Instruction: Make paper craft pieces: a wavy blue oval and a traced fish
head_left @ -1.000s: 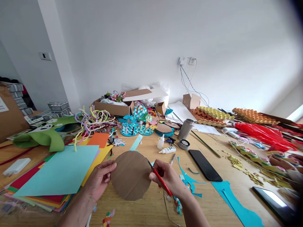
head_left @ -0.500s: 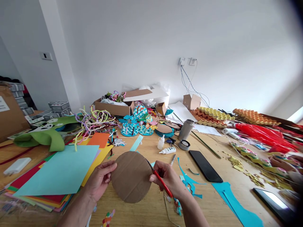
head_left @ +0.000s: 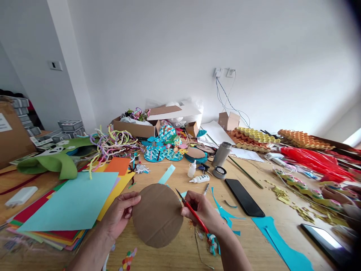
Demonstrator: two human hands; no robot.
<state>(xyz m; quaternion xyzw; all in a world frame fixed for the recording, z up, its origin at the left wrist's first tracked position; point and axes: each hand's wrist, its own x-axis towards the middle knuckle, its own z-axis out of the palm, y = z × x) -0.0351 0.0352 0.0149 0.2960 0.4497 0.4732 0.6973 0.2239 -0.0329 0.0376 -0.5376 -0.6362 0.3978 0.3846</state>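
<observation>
A brown cardboard disc (head_left: pixel 158 216) is held up over the table, its flat face toward me. My left hand (head_left: pixel 120 214) pinches its left edge between thumb and fingers. My right hand (head_left: pixel 201 212) is closed around red-handled scissors (head_left: pixel 194 215), whose dark blades point up and left beside the disc's upper right edge. The right thumb seems to touch the disc's right edge. A strip of light blue paper (head_left: pixel 167 174) lies behind the disc. Blue paper offcuts (head_left: pixel 225 215) are scattered to the right of my right hand.
Stacked coloured paper (head_left: pixel 73 203) lies at left. Two glue bottles (head_left: pixel 199 179), a steel flask (head_left: pixel 222 154) and a black phone (head_left: pixel 244 197) stand or lie beyond my right hand. Egg trays (head_left: pixel 254 135) sit at the back. Another person's hand (head_left: pixel 332 195) shows at the far right.
The disc has turned slightly and shifted a little down. The scissors' blades have come away from its edge and now show beside it. Both hands keep their hold.
</observation>
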